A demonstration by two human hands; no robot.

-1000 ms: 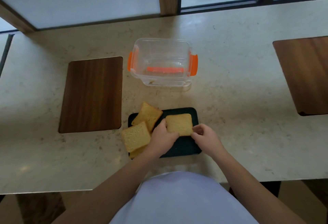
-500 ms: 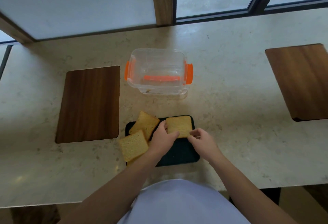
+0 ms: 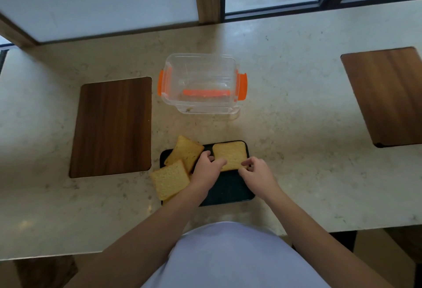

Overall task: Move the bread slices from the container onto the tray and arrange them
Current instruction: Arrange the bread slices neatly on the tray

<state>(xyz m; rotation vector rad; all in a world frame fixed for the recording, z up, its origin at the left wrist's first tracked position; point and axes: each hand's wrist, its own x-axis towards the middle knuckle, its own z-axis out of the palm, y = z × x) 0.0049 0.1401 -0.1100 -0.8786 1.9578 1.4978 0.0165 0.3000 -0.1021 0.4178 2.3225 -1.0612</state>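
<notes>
A dark tray (image 3: 230, 193) lies on the counter in front of me. One bread slice (image 3: 230, 154) sits at the tray's far right corner; my left hand (image 3: 205, 170) pinches its left edge and my right hand (image 3: 255, 172) its near right corner. A second slice (image 3: 183, 152) rests tilted on the tray's far left corner, and a third slice (image 3: 169, 179) overhangs the tray's left edge. Part of another slice shows beneath it. The clear container (image 3: 202, 83) with orange clips stands farther back, with only crumbs inside.
A dark wooden board (image 3: 112, 125) lies to the left of the tray and a second wooden board (image 3: 386, 96) at the far right. Windows and a wooden post run along the counter's far edge. The counter's near edge is at my body.
Both hands have slid the right-hand slice farther toward the tray's far right corner. The camera has tilted, so everything sits lower in view.
</notes>
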